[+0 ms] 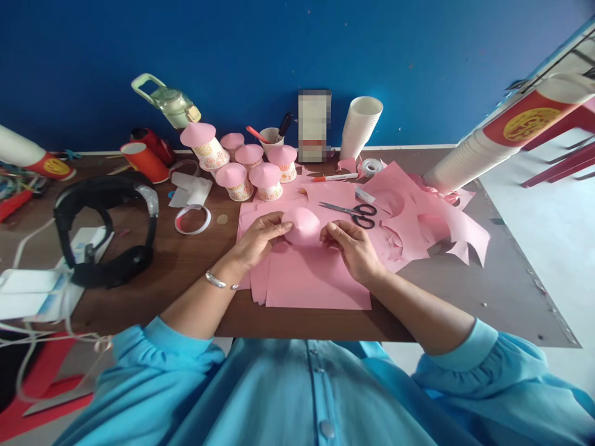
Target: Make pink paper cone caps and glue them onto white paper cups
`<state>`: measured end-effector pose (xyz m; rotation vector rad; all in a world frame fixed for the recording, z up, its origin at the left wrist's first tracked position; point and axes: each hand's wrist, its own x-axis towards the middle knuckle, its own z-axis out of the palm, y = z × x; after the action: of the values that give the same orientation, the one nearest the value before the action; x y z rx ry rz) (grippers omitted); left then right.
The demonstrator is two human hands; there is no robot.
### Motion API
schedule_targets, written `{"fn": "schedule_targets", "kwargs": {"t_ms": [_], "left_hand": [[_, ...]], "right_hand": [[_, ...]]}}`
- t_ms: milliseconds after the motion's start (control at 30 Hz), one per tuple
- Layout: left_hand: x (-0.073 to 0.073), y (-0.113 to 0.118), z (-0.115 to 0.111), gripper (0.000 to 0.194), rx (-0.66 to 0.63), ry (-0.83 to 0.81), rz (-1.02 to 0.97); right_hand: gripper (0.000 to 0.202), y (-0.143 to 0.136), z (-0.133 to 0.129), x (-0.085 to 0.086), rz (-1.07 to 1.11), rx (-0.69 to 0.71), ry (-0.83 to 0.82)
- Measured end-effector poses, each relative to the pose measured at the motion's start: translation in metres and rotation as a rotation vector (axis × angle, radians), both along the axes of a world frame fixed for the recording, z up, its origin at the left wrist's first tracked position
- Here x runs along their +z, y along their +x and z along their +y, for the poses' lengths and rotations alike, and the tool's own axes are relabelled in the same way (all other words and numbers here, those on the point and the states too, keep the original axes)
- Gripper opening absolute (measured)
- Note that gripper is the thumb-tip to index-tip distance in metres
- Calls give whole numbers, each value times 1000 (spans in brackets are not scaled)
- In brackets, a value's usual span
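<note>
Pink paper forms the shallow paper cone [301,227], a smooth, matte piece with a low, blunt peak and a rounded lower edge; its upper face is paler than the sheet beneath. The cone is located above the stack of pink sheets [320,285] near the front of the table [186,263], peak upward. The left hand [261,238] has its grip closed on the left edge of the cone, thumb on the near face. The right hand [356,251] is positioned just beside the right edge, thumb and index finger brought together; whether its grip retains anything cannot be determined from this view. The scissors [362,214] lie behind the right hand, blades pointing left, handles to the right. Curved pink offcuts [411,217] lie to the right of the sheets. Behind and to the left, printed paper cups [268,192] stand, each capped with a similar pink cone.
</note>
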<state>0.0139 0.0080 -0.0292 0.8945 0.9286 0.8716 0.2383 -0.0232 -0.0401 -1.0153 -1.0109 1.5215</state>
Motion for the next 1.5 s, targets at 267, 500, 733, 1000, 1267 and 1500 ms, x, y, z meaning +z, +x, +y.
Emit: {"fn": "schedule_targets", "kwargs": {"t_ms": [267, 500, 733, 1000, 1267, 1500], "left_hand": [[26, -53, 14, 47, 183, 68, 149], [9, -100, 20, 56, 229, 70, 355], [10, -129, 13, 59, 280, 279, 825], [17, -128, -22, 30, 332, 739, 1184], [14, -24, -43, 29, -237, 1073, 993], [-20, 26, -13, 44, -369, 1245, 964]], "right_hand": [[48, 5, 6, -7, -329, 44, 107], [22, 3, 3, -13, -703, 101, 296], [25, 2, 4, -11, -803, 142, 399], [29, 4, 3, -8, -802, 186, 427], [48, 4, 2, -6, -876, 103, 517], [20, 12, 10, -14, -1118, -53, 681]]}}
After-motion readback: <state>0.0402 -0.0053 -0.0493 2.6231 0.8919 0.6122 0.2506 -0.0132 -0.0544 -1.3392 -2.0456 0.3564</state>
